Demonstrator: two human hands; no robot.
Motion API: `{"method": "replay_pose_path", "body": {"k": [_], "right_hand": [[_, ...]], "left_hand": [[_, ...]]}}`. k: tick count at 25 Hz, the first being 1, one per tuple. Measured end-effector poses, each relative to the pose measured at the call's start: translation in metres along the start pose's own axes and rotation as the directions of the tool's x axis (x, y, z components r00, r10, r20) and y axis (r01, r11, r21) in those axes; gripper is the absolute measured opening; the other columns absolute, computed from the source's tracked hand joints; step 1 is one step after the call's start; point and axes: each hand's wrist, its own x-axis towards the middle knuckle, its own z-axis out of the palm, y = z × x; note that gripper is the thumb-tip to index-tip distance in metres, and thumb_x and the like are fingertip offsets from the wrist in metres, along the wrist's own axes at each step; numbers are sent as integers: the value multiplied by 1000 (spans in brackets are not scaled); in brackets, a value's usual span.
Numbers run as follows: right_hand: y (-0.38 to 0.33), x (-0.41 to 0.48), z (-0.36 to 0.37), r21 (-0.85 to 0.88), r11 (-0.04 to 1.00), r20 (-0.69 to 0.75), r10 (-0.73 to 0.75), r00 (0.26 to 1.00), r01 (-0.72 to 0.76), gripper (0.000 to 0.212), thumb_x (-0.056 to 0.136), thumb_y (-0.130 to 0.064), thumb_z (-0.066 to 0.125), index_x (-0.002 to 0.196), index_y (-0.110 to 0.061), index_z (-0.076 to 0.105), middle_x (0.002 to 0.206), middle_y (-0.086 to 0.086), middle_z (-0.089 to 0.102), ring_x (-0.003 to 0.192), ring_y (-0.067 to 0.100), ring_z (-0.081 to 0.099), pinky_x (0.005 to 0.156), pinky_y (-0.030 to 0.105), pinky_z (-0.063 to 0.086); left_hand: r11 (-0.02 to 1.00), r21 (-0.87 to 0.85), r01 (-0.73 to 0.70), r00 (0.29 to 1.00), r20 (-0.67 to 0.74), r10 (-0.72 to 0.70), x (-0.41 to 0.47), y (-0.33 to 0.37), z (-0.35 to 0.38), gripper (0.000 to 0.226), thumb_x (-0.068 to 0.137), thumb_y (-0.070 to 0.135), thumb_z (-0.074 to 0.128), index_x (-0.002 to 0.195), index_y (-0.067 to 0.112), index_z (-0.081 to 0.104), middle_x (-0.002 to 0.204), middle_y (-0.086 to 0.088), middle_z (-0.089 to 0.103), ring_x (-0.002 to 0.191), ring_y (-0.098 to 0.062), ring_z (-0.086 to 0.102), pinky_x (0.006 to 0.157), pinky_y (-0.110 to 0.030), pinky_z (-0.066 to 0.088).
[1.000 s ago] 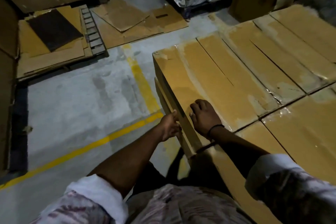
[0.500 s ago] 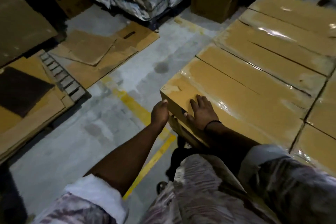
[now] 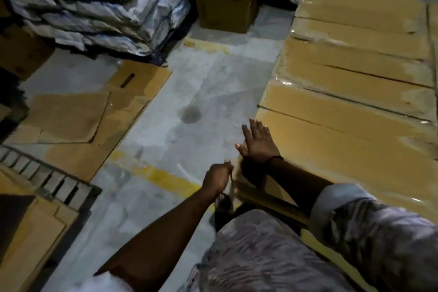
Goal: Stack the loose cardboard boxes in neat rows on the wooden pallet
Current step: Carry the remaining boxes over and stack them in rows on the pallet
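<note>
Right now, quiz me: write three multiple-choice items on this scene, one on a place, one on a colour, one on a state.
1. The right hand lies:
A on the wrapped sacks
B flat on the nearest cardboard box, by its corner
C on a knee

2. The painted line on the floor is:
A red
B white
C yellow

3. The lone box standing on the floor at the far end is:
A open at the top
B taped shut
C flattened

Key:
1 B, its spread fingers lie on the box top.
2 C, yellow paint shows on the grey concrete.
3 A, a flap stands up and its inside shows.
</note>
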Motion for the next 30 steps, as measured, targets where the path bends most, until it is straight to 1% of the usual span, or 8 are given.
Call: {"method": "replay_pose_path", "body": {"k": [3,8,12,18,22,24,27,30], "right_hand": [[-7,37,-3,-23,986,-53,163,985,-164,75,104,-56,26,162,-11,9,168,17,-7,155,35,-8,125,48,-5],[-12,58,-2,-54,962,-63,264,962,-268,66,108,-41,28,161,-7,8,168,18,-6,155,34,-7,125,49,-3],[-26,58,-7,30,932,-67,361,930,-360,62,109,-38,25,162,-12,5,170,11,-4,156,28,-5,126,45,0],[-93,31,9,266,711,-146,697,702,-651,59,110,-36,28,161,-12,14,169,11,7,156,27,7,126,42,8],[-142,10,39,509,461,-189,884,428,-727,57,109,-32,32,160,-10,19,169,12,12,155,28,9,125,41,8],[-163,-5,57,587,337,-155,939,306,-737,57,109,-30,33,160,-10,19,169,12,9,156,28,6,125,42,7],[-171,-19,79,674,230,-220,970,106,-702,58,109,-29,34,161,-11,15,170,11,3,156,27,0,126,41,4],[-170,-28,104,894,28,-142,964,-224,-447,60,109,-31,37,162,-11,14,170,9,2,157,25,3,126,42,11]], "left_hand": [[993,-12,-121,979,163,121,25,33,-26,44,107,34,49,111,-3,74,119,-23,71,115,-33,65,93,-34,49],[984,102,-143,963,243,115,88,80,-50,48,106,46,44,124,9,70,129,-14,67,121,-30,61,106,-39,45],[953,209,-217,913,389,122,131,89,-73,41,104,47,47,114,16,72,136,-16,63,125,-30,59,109,-39,44],[715,338,-612,709,635,307,165,115,-132,51,109,41,40,139,4,58,148,-16,53,140,-31,47,117,-37,34],[311,292,-905,401,830,388,166,139,-143,42,106,31,50,145,16,56,146,-12,57,135,-27,52,109,-32,40],[71,211,-975,223,912,346,152,145,-133,46,104,27,53,149,25,50,154,-10,48,143,-30,42,112,-40,41],[-322,57,-945,11,990,142,135,147,-106,56,101,29,57,153,37,39,165,-5,29,154,-36,16,118,-55,33],[-617,-114,-778,-120,992,-32,121,145,-70,66,100,36,59,157,41,26,169,-5,18,155,-37,9,122,-52,27]]}}
